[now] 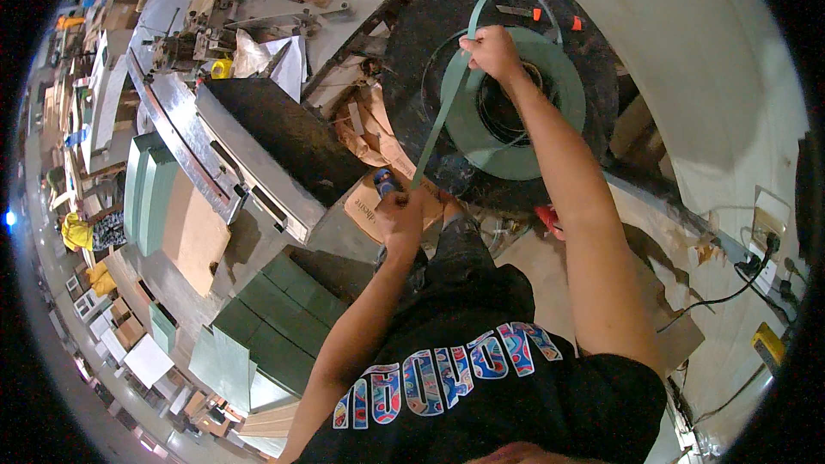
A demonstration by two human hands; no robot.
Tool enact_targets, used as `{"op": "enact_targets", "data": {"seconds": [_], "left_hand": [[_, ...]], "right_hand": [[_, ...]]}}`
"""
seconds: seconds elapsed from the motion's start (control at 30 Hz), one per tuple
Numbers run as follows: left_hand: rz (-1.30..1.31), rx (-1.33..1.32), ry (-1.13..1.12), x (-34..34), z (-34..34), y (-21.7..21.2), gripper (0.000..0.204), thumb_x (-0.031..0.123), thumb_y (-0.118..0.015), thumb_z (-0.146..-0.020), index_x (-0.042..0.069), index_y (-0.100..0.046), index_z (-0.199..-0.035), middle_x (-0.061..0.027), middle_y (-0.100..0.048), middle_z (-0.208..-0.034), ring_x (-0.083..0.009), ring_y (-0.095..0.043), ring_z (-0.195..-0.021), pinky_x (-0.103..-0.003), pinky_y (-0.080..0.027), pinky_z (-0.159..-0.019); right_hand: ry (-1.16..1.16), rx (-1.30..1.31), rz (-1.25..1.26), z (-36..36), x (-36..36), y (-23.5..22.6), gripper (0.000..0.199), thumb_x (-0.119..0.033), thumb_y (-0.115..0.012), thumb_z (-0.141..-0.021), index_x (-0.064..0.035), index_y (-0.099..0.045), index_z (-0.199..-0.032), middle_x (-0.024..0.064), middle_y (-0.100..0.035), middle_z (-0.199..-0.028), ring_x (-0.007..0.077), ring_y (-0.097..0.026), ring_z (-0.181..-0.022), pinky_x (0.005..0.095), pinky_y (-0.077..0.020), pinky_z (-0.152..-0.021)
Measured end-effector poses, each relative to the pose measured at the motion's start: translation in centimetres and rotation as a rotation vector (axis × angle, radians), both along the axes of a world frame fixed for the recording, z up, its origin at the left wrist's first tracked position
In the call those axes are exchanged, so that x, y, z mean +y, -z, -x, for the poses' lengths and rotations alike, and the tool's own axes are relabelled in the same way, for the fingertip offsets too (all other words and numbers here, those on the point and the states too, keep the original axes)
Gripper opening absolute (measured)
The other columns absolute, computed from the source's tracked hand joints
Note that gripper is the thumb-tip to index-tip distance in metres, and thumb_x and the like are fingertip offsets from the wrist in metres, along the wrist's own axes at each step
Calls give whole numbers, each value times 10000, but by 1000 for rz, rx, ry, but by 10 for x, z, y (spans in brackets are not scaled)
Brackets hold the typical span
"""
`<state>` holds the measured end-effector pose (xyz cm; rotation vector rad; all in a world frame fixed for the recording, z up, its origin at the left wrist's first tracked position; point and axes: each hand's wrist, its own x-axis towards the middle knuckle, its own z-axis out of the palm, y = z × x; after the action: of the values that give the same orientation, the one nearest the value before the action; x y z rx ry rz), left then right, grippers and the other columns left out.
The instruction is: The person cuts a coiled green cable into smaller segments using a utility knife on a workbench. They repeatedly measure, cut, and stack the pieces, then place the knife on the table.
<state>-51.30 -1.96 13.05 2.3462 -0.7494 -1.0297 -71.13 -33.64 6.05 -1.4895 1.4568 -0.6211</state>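
Note:
A coil of green edge banding (569,90) lies on a large round black disc (412,60). One loose strip (440,125) loops up from the coil, passes through my right hand and runs down to my left hand. My right hand (493,53) is over the coil's left part, fingers pinched on the strip. My left hand (401,219) is closed around the strip's lower stretch, near my legs. Just above that hand, a small dark-blue object (386,180) shows; whether I hold it or it lies behind, I cannot tell.
Brown cardboard (365,206) lies below the disc's left side. A black-topped machine part (275,133) stands at left, above stacked green panels (279,318). Cables and plugs (765,249) hang at right. A person in yellow (77,232) is far left.

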Motion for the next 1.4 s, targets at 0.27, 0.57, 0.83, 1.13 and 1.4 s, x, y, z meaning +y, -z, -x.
{"op": "enact_targets", "data": {"seconds": [0.27,0.57,0.83,1.13,1.4], "left_hand": [[359,807,-429,14,-2,20,207,217,-655,-1064,47,-688,-951,1,-610,-787,-120,-540,-663,-318,-433,-608],[349,839,-117,16,-22,26,120,191,-651,-1101,123,-608,-1011,-24,-612,-949,-170,-583,-867,-340,-479,-803],[370,1331,-249,-29,-7,-4,219,271,-608,-1124,97,-591,-992,-35,-587,-910,-167,-549,-845,-331,-457,-792],[341,1205,-314,-77,15,-2,229,306,-607,-1126,104,-618,-1019,-18,-593,-885,-149,-574,-824,-320,-472,-746],[438,1300,-454,-131,18,24,284,404,-572,-1132,156,-630,-1009,3,-615,-892,-152,-570,-827,-323,-452,-716]], "right_hand": [[-149,258,235,25,55,-25,353,-390,-742,-992,-44,-765,-926,168,-768,-862,409,-730,-796,502,-586,-744],[-372,573,562,84,189,-51,314,-318,-768,-945,-117,-724,-1181,82,-704,-1205,331,-637,-1184,501,-462,-1073],[-375,640,578,128,286,-7,287,-156,-751,-915,-175,-722,-1200,60,-640,-1209,283,-569,-1259,529,-366,-1127],[-264,683,443,99,325,-6,370,-142,-743,-902,-212,-725,-1265,54,-621,-1305,281,-544,-1329,561,-348,-1130],[-205,640,498,88,300,-3,272,-195,-707,-975,-226,-717,-1245,37,-640,-1260,285,-581,-1239,561,-351,-1099]]}}
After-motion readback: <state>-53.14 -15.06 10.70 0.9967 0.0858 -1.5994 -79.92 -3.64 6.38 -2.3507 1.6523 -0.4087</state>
